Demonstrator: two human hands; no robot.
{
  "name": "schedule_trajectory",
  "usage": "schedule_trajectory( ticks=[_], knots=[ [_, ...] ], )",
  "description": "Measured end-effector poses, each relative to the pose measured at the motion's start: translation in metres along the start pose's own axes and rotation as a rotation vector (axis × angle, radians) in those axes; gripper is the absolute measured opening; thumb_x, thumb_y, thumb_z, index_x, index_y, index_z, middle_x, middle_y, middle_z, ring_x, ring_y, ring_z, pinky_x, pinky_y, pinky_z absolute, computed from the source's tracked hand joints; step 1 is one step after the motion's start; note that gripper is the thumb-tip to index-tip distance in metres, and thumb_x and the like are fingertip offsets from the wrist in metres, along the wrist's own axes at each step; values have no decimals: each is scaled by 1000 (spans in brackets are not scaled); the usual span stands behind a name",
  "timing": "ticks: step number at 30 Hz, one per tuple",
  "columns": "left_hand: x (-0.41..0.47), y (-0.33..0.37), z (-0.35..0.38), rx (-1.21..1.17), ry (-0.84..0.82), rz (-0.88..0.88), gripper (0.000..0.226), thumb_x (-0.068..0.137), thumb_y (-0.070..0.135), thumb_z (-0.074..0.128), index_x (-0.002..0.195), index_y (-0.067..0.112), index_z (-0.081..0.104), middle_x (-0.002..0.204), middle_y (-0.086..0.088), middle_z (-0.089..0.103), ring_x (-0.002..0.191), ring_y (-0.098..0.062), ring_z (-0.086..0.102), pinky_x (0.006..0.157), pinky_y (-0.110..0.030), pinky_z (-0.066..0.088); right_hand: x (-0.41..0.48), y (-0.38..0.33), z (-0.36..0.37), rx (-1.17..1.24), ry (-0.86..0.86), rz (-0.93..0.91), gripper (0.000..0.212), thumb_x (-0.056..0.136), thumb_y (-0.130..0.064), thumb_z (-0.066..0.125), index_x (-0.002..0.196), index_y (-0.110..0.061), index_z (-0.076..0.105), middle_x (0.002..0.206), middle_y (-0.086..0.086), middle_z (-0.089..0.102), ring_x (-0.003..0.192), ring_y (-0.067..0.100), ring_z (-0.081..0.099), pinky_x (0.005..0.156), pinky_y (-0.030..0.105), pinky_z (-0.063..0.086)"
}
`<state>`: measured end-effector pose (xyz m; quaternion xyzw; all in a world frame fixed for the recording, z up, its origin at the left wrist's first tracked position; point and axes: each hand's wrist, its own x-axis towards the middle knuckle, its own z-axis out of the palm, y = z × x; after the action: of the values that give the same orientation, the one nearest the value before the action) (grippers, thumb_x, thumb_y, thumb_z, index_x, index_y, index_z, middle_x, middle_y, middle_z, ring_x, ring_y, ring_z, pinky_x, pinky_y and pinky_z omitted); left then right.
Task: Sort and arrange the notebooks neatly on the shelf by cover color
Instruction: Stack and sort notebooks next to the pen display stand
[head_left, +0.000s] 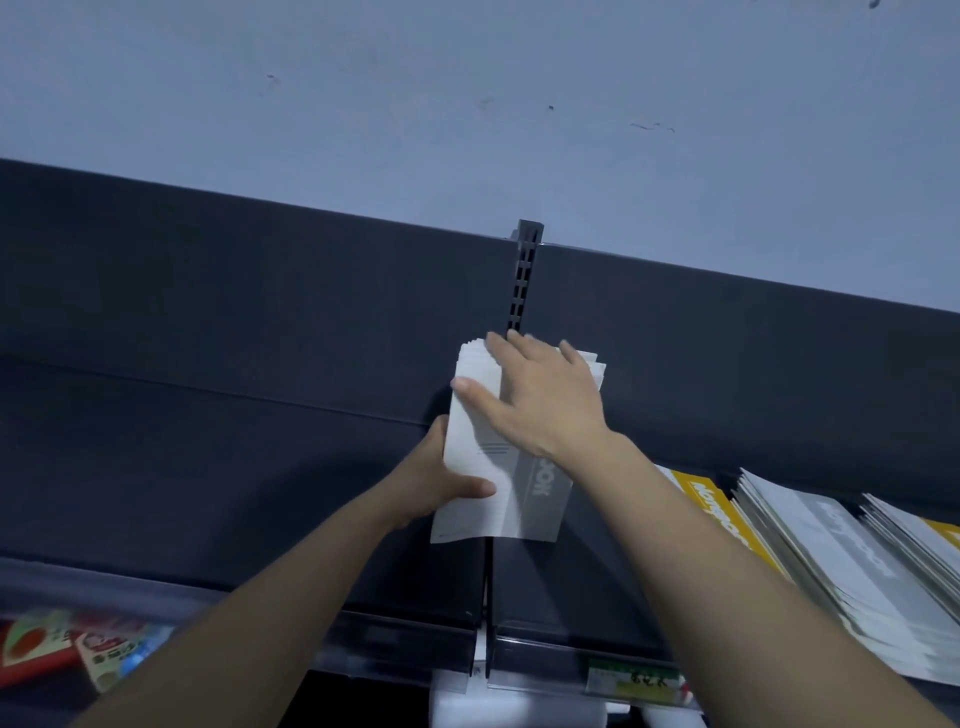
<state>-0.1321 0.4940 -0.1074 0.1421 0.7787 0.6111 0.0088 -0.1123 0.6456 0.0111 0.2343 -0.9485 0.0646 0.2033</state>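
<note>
A stack of grey-and-white notebooks (485, 467) stands on the dark shelf (260, 467), leaning against the back panel at the slotted upright post (524, 280). My left hand (441, 483) grips the stack's lower left edge, thumb across the front cover. My right hand (535, 400) lies flat on the cover near the top, fingers spread over the upper edge. To the right, a yellow notebook (722, 509) and more grey-and-white notebooks (841, 561) lean in a row.
A grey-blue wall (467, 104) rises behind the shelf. A green price label (634, 678) sits on the shelf's front rail. Colourful packets (78, 649) lie on a lower level at bottom left. The shelf's left half holds nothing.
</note>
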Motion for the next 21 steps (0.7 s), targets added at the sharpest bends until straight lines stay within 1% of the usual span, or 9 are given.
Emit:
schedule_trajectory(
  ticks=[4, 7, 10, 12, 13, 15, 17, 19, 21],
  knots=[
    [-2, 11, 0, -47, -18, 52, 105, 61, 38, 89, 145, 38, 26, 137, 15, 52, 129, -8, 48, 107, -42, 42, -2, -3, -2, -18, 26, -29, 83, 83, -77, 33, 150, -29, 26, 158, 0, 26, 147, 15, 18, 120, 45, 4],
    [-1, 25, 3, -105, 8, 112, 91, 64, 33, 87, 140, 33, 36, 130, 6, 59, 123, -13, 55, 104, -42, 45, 3, -4, -6, 27, -13, -5, 80, 82, -78, 32, 146, -30, 36, 155, -1, 33, 146, 13, 23, 120, 44, 6],
    [-1, 38, 5, -131, 91, 148, 73, 69, 28, 83, 132, 27, 46, 122, -1, 64, 115, -16, 61, 100, -43, 49, 5, -3, -9, 9, -43, -10, 80, 84, -76, 30, 146, -27, 36, 155, 0, 34, 145, 13, 24, 119, 42, 10],
    [-1, 45, 7, -152, 108, 182, 66, 73, 21, 81, 131, 25, 48, 120, -3, 65, 113, -18, 62, 93, -38, 54, 5, 0, -10, 59, -48, -21, 83, 83, -77, 28, 147, -24, 35, 155, -1, 34, 146, 13, 23, 120, 41, 10],
    [-1, 48, 9, -173, 107, 197, 68, 73, 18, 80, 132, 25, 47, 120, -4, 64, 112, -17, 63, 87, -33, 55, 3, 1, -9, 110, 11, -14, 86, 82, -79, 25, 148, -24, 34, 154, -2, 34, 146, 13, 21, 121, 41, 7],
    [-2, 52, 9, -203, 120, 201, 78, 65, 25, 83, 133, 24, 46, 122, -1, 64, 111, -14, 63, 82, -26, 54, 2, 7, -4, 219, 268, 76, 89, 80, -78, 22, 148, -23, 34, 154, -4, 35, 147, 14, 20, 122, 41, 5],
    [-2, 52, 7, -218, 139, 184, 87, 58, 35, 84, 134, 25, 45, 124, 4, 63, 113, -11, 62, 86, -28, 53, 4, 22, 8, 518, 435, 355, 87, 82, -76, 27, 149, -22, 30, 155, -2, 33, 146, 18, 23, 121, 45, 11],
    [-1, 51, 8, -232, 153, 158, 88, 56, 39, 84, 134, 26, 46, 124, 7, 64, 113, -11, 62, 90, -30, 52, 4, 34, 17, 1065, 304, 684, 96, 75, -85, 30, 148, -24, 32, 151, 2, 40, 138, 24, 38, 115, 51, 28],
    [1, 50, 11, -247, 178, 146, 84, 58, 44, 81, 133, 25, 48, 123, 7, 65, 112, -11, 63, 92, -31, 51, 3, 42, 27, 1448, 125, 742, 91, 72, -89, 28, 129, -25, 57, 125, 4, 66, 116, 25, 61, 104, 49, 43]
  ],
)
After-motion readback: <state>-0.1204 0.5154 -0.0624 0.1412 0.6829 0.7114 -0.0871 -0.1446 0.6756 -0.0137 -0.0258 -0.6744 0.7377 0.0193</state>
